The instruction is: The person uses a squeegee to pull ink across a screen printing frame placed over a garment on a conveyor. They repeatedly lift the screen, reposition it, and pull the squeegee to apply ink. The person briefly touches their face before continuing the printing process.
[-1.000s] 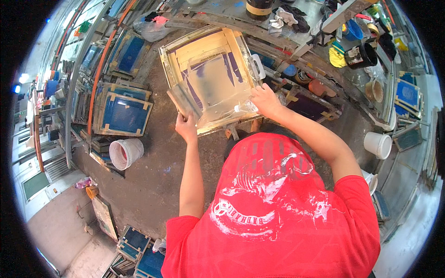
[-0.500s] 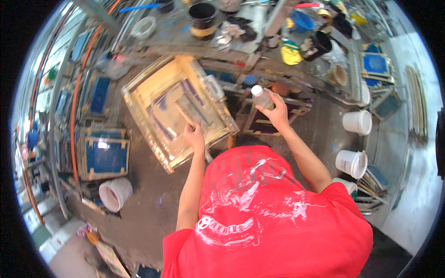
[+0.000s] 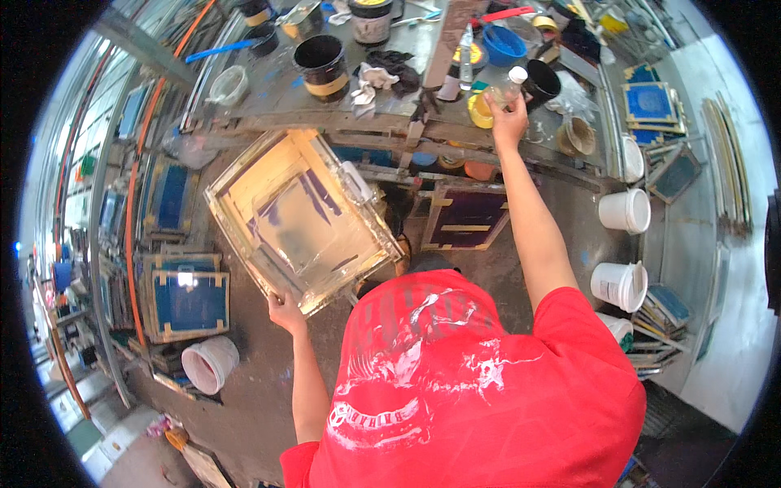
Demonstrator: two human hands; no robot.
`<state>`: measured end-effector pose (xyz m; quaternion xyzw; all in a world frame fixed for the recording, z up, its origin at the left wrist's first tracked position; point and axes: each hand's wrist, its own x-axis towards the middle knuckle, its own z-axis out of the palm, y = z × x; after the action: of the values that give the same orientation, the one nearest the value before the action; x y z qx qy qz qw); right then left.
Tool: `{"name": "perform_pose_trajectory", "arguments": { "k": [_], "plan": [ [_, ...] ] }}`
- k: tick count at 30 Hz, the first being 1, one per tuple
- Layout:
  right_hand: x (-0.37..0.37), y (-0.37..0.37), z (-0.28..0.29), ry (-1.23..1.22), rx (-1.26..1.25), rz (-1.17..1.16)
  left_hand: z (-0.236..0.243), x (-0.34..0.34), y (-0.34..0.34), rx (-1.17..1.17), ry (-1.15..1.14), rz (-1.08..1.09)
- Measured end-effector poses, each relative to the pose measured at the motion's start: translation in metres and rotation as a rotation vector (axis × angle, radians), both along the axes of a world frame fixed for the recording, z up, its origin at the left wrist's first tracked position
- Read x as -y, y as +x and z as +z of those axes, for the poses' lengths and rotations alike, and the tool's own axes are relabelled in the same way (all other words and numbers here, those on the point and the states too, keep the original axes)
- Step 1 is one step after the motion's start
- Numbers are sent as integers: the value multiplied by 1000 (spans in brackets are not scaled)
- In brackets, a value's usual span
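Note:
My right hand (image 3: 508, 122) is raised to the bench, closed around a clear bottle (image 3: 504, 98) with a white cap, beside a yellow container (image 3: 481, 112) and a black bucket. My left hand (image 3: 285, 309) grips the lower-left edge of a tilted screen frame (image 3: 226, 224) lined with tan tape, with smeared purple and grey patches on its mesh (image 3: 297, 228).
The bench (image 3: 244, 114) holds a black bucket (image 3: 320, 67), a blue bowl (image 3: 504, 42), rags (image 3: 376, 81) and several containers. Blue screens (image 3: 191, 305) lean at the left, a purple one (image 3: 464, 215) under the bench. White buckets (image 3: 618, 285) stand right and left.
My right hand has moved up and away to the bench with the bottle. My left hand has moved down to the frame's edge; the flat blade it held is out of sight. The view has shifted.

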<state>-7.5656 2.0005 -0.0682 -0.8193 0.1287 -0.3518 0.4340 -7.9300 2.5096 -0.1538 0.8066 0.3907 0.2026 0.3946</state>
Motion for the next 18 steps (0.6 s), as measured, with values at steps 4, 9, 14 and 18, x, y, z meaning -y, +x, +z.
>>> {"name": "perform_pose_trajectory", "arguments": {
  "k": [4, 9, 14, 18],
  "plan": [
    [3, 18, -29, 96, 116, 38, -3, 6, -9, -68, 11, 41],
    [-13, -29, -17, 61, 27, 0, -18, 96, 30, -15, -178, -60],
    [-64, -136, -62, 96, -257, 109, -28, 137, 65, 203, -567, -19],
    [-126, -182, -109, 233, -544, 576, -39, 105, 35, 45, -432, -9]
  ]
}}
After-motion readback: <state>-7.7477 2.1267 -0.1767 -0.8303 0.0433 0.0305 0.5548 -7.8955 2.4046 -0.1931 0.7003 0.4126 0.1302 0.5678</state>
